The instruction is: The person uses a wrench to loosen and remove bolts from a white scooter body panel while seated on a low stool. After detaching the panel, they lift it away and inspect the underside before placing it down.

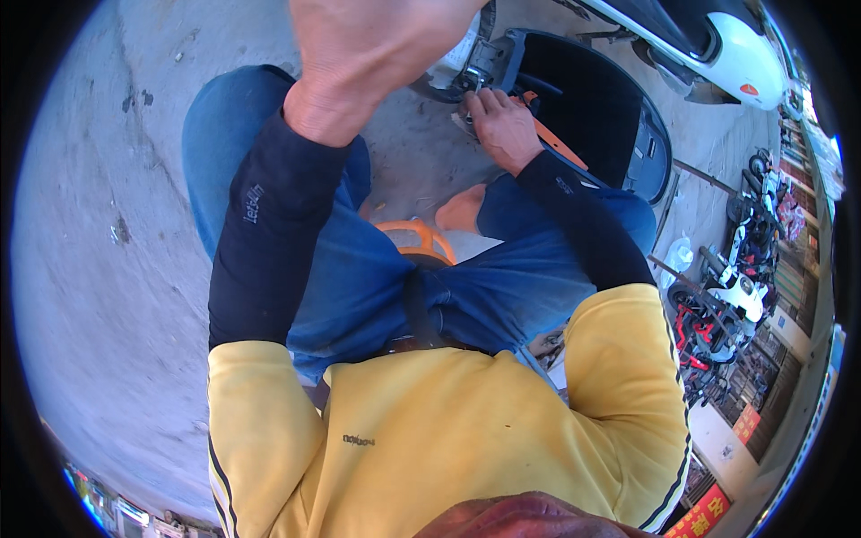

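Note:
My left hand [381, 49] is raised at the top edge, large and close. Its fingers run out of the picture, so what they hold does not show. Lower and to the right, my right hand [504, 130] has its fingers bent down by a silvery metal part [468, 76] of a scooter, close to the ground. They look closed, but whatever is between them is hidden. Next to this hand lies a large black hollow shell [650, 148], its dark inside facing up. An orange strip [560, 145] runs along its near side.
Between my knees is an orange plastic frame [421, 235], partly under me. A white scooter [749, 63] stands at the upper right. Several parked scooters and motorbikes [740, 296] line the right side. A white plastic bag [679, 258] lies on the grey concrete ground [117, 269].

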### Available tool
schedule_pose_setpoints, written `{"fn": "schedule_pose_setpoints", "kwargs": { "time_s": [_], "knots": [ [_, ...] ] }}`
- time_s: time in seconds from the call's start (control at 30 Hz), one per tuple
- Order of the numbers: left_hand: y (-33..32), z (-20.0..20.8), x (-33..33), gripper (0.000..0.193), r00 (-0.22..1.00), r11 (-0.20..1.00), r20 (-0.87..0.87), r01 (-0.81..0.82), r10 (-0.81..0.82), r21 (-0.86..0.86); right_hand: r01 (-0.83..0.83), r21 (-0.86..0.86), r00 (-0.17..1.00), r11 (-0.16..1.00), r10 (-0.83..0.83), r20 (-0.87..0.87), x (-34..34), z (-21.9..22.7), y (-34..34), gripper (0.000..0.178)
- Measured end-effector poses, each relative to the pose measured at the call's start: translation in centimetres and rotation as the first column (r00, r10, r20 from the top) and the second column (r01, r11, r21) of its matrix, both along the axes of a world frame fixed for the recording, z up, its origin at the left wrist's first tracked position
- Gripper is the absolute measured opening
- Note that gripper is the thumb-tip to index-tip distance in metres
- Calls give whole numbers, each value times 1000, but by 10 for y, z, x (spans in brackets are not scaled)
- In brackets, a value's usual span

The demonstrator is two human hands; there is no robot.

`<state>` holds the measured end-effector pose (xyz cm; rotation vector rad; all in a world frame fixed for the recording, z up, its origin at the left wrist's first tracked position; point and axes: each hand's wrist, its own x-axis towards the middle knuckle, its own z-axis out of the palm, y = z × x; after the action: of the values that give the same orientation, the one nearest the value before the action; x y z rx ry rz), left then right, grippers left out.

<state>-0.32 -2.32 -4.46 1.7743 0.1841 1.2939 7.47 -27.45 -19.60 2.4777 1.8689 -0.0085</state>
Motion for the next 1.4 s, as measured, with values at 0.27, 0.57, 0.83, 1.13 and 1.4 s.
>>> {"fn": "schedule_pose_setpoints", "kwargs": {
  "time_s": [0.27,0.57,0.83,1.13,1.4],
  "knots": [
    [0,-4,3,67,999,999,39,21,-20,-27,164,60,981,985,-156,-114,10,14,6,20],
    [3,-8,7,67,996,999,82,38,-38,-5,268,70,903,961,-225,-365,45,39,15,15],
    [2,-5,6,65,1000,1000,21,21,-21,1,458,39,721,888,-346,-601,65,31,12,24],
    [1,0,7,65,998,999,51,23,-21,-25,548,-150,458,823,-446,-769,120,10,13,32],
    [0,-3,9,62,997,995,47,66,-63,-81,465,-303,317,832,-476,-820,145,20,33,31]
  ]
}}
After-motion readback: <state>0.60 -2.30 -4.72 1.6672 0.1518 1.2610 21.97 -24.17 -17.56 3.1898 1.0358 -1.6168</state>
